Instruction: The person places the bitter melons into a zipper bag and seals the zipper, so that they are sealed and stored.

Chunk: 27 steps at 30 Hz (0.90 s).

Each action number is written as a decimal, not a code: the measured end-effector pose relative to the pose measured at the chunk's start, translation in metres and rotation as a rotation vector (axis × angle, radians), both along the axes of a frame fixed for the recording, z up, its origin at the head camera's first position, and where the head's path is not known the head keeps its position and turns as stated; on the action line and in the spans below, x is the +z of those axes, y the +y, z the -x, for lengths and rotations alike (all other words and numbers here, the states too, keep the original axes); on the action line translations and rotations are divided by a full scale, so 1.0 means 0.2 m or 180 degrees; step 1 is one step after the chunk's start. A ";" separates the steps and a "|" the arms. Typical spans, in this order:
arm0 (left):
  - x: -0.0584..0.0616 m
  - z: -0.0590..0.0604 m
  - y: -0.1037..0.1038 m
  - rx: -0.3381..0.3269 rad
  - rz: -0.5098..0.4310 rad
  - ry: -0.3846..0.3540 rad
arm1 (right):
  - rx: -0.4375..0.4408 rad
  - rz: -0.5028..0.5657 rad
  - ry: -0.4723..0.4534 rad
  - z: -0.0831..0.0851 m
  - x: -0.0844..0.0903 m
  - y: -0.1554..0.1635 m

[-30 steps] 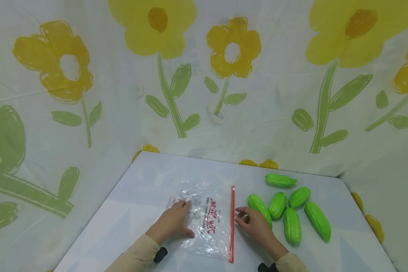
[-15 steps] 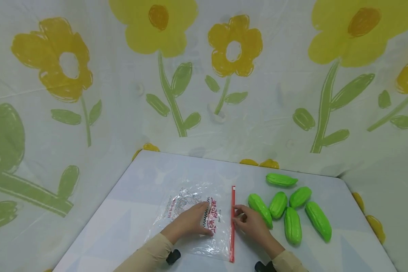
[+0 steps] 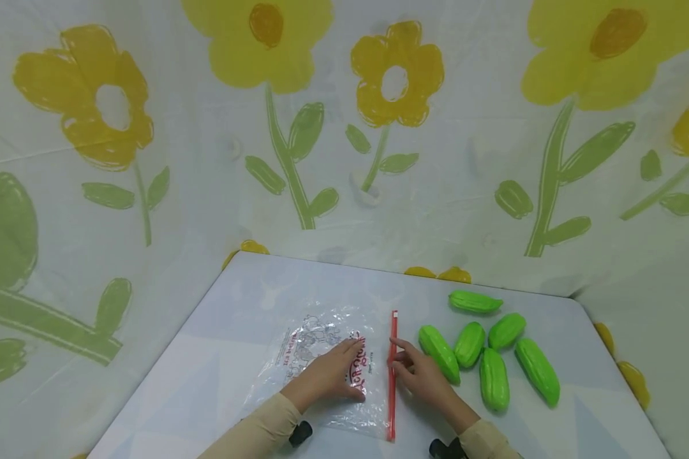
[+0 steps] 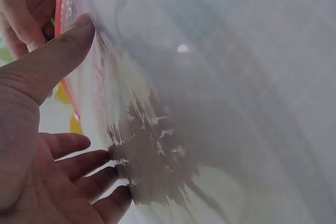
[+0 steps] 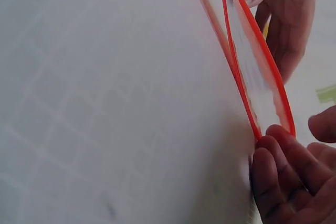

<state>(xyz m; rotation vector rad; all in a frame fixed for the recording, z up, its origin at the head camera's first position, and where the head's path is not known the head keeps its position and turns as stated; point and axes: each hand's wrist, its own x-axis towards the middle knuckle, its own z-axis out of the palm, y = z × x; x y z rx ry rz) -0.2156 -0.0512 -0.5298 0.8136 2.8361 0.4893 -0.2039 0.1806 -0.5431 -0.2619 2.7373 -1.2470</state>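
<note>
A clear plastic zip bag (image 3: 321, 328) with red and black print lies flat on the table, its red zip edge (image 3: 392, 401) toward the right. My left hand (image 3: 326, 375) rests on the bag near that edge. In the left wrist view its thumb and fingers (image 4: 79, 169) are spread against the film. My right hand (image 3: 423, 377) touches the red edge from the right. From the right wrist, the red strips (image 5: 274, 80) show parted at the bag's mouth. Right fingertips (image 5: 265, 169) sit at their near end, with the thumb held apart.
Several bright green, ridged, gourd-like pieces (image 3: 495, 379) lie right of the bag, the nearest (image 3: 439, 354) just beyond my right hand. A cloth printed with yellow flowers (image 3: 436, 210) hangs behind the white table (image 3: 207, 331). A dark strap is on each wrist.
My left hand has slid right across the bag toward the red edge. My right hand has shifted slightly left, its fingertips now over the red strip. The green pieces have stayed put.
</note>
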 end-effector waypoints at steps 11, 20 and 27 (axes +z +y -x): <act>0.02 -0.01 0.01 0.0069 -0.0031 -0.0060 | 0.0287 0.0511 0.0025 -0.02 0.03 0.00; 0.03 -0.01 0.02 0.0126 -0.0165 -0.0072 | 0.0431 0.0802 -0.0195 -0.03 0.04 0.00; 0.01 -0.01 0.09 0.0125 -0.0407 0.0040 | 0.0478 0.0875 -0.0283 -0.01 0.01 0.01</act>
